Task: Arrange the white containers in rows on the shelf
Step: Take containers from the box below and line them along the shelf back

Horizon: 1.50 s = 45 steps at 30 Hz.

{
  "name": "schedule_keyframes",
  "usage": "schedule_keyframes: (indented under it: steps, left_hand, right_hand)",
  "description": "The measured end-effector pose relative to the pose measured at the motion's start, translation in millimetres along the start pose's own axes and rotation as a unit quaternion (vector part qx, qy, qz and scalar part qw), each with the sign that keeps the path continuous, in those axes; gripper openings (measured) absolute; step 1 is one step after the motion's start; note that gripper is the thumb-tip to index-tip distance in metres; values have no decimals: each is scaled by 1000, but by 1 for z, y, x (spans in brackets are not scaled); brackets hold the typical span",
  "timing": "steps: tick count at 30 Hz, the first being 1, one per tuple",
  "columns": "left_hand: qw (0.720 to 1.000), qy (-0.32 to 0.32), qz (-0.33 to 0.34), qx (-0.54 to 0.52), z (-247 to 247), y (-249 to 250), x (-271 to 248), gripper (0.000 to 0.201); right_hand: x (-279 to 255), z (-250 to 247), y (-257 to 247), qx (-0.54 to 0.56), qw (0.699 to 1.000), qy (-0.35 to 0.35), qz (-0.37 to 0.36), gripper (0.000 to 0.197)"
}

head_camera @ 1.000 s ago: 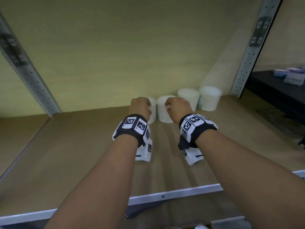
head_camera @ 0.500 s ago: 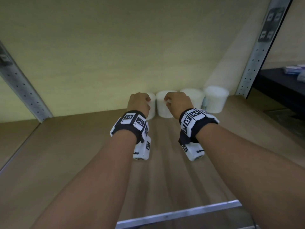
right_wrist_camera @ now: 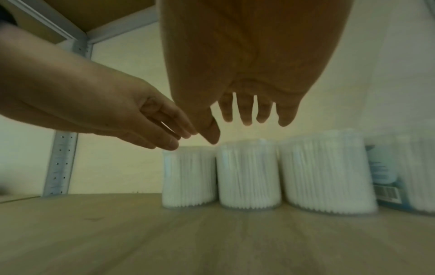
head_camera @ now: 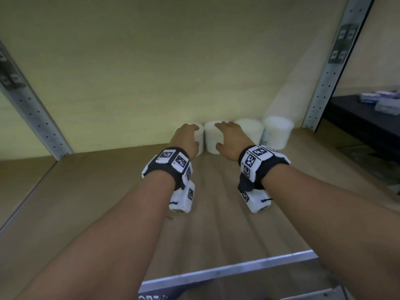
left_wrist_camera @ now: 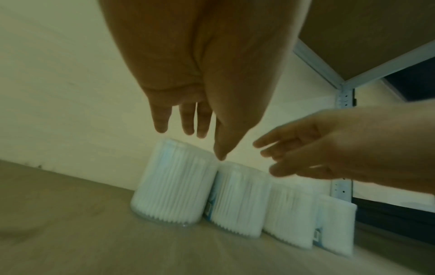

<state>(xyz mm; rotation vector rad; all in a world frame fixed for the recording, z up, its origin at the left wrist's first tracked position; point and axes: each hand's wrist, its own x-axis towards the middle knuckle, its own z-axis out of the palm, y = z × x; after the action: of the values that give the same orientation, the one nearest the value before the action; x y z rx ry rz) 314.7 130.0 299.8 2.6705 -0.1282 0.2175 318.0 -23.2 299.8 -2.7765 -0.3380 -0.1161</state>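
Reaching deep into the shelf (head_camera: 91, 204), you have both forearms stretched over its wooden board toward the pale back wall (head_camera: 151, 72). Perforated metal uprights (head_camera: 324, 79) frame the bay on either side, and a dark table (head_camera: 357, 118) stands beyond the right one.

Four containers (right_wrist_camera: 248, 173) stand upright in one row at the back of the board, close against the wall and toward the right upright. Neighbours touch or nearly touch. Each is a clear tub packed with white cotton swabs; a blue label (right_wrist_camera: 383, 173) shows between the two rightmost.

Your left hand (head_camera: 187, 138) hovers at the leftmost container (left_wrist_camera: 174, 182), and your right hand (head_camera: 231, 137) at the second container (head_camera: 214, 137). From the wrist views both hands are spread, with fingers (right_wrist_camera: 244, 111) straight and parted, tips just above the container tops. Neither hand grips anything. Whether any fingertip touches a lid, you cannot tell from these views; the head view only shows the hands overlapping the tubs.

Black bands with white marker tiles (head_camera: 257, 156) wrap both wrists, and a white camera block (head_camera: 183, 198) hangs under each.
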Motion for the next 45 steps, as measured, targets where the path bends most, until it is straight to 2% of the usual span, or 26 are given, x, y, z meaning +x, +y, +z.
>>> schedule_keyframes:
  steps: [4, 9, 17, 24, 29, 33, 38, 40, 43, 45]
  left_hand:
    - [1000, 1, 26, -11, -8, 20, -29, 51]
    - [997, -6, 59, -42, -22, 51, -85, 49]
    - [993, -93, 67, -39, -17, 90, -185, 47]
    - [976, -203, 80, -19, 29, 107, -252, 33]
    - [952, -288, 107, 1, 89, 102, -294, 33]
    - [923, -378, 54, 36, 155, 83, -310, 40]
    - [891, -451, 14, 48, 230, 55, -337, 42]
    - [877, -477, 5, 67, 260, 43, -348, 49]
    - [848, -514, 7, 131, 308, 18, -369, 77]
    - [844, -508, 21, 171, 327, 6, -385, 84]
  right_hand:
    - [-39, -19, -2, 74, 995, 67, 17, 49]
    - [-109, -43, 0, 65, 995, 57, 48, 40]
    - [-222, -50, 16, 55, 992, 20, 115, 38]
    - [-320, -2, 48, 81, 981, -4, 176, 30]
    - [-363, 45, 78, 60, 972, -83, 213, 36]
    - [-379, 90, 96, 47, 948, -169, 265, 37]
    - [-393, 150, 112, 2, 925, -291, 243, 35]
    - [-398, 175, 121, -13, 914, -330, 238, 42]
    - [-406, 214, 134, -13, 889, -386, 245, 56]
    - [-410, 236, 139, -4, 876, -409, 255, 64]
